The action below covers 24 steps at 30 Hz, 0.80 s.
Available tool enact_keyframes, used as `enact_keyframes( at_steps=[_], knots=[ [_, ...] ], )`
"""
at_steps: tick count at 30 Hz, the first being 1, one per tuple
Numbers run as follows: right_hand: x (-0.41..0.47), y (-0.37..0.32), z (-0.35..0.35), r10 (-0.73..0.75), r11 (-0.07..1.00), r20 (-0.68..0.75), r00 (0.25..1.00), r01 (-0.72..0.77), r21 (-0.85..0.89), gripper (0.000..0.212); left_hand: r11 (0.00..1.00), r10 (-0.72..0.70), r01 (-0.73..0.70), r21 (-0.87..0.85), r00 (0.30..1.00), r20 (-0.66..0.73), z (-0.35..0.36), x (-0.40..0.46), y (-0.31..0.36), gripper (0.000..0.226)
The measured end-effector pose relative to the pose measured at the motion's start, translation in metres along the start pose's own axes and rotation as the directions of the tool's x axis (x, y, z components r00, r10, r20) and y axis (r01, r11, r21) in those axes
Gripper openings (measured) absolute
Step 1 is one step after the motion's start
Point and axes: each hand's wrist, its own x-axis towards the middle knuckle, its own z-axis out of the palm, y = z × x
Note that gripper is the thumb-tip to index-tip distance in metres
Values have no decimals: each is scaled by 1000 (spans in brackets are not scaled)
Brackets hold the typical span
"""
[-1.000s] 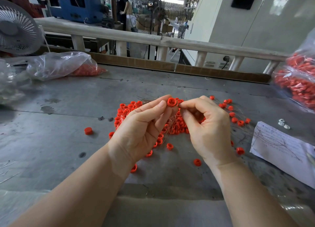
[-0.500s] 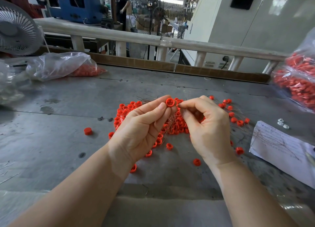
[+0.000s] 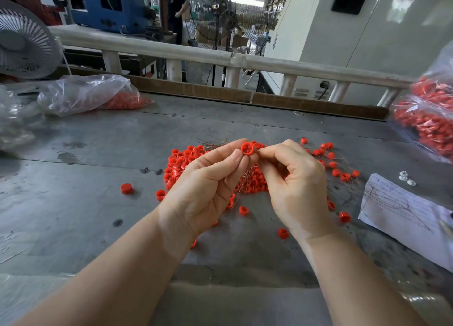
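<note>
Pinches a red cap (image 3: 246,148) between thumb and forefinger of the left hand (image 3: 208,186), open end toward the camera, held up above the surface (image 3: 85,173). Meets it from the right with the right hand (image 3: 294,186): thumb and forefinger tip closed together at the cap's edge, other fingers curled; whether on the cap alone or on a wire as well, impossible to tell.

Directly beneath and behind both hands, a pile (image 3: 181,160) of like red caps tangled with thin wires (image 3: 247,178), its middle hidden by the hands. One stray (image 3: 126,188) well out to the left of the pile, more strewn on the near side between the wrists. To the right of the pile, scattered caps (image 3: 343,176) on wires. Further right, a sheet (image 3: 404,210) of written paper with wires lying across it, and just behind it a few small white parts (image 3: 407,178).

At far left, a clear bag (image 3: 85,95) slumped flat, red caps in its right end. At the right edge, a second bag (image 3: 429,122) full of red parts, close to the camera and blurred.

Grey, scuffed and stained surface, a brown strip (image 3: 245,96) along its far edge, a pale rail (image 3: 220,56) just behind that. Beyond, a workshop: small fan (image 3: 22,43) at left, blue machine (image 3: 110,4), standing fan (image 3: 228,19) with a person (image 3: 175,7) beside it, white cabinet (image 3: 367,43) at right.
</note>
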Motion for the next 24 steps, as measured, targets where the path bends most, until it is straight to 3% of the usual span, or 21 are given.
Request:
enact_keyframes(
  at_steps=[5,9,12,17,24],
  knots=[
    [0,-2,0,35,997,14,999,-36,72,6,1000,7,-7,-24,1000,17,-1,1,1,21],
    [3,-4,0,237,906,96,967,-256,338,24,999,15,-14,-34,999,32,-1,0,1,21],
    [4,-4,-1,294,838,179,939,-344,425,22,999,6,-4,-38,999,42,0,-1,1,21],
    [3,-7,0,287,839,250,925,-369,401,13,999,6,-5,-43,1000,30,-2,0,1,21],
    [4,-6,-3,311,910,174,934,-346,227,15,1000,25,-25,4,1000,5,-5,3,-1,22]
  ],
)
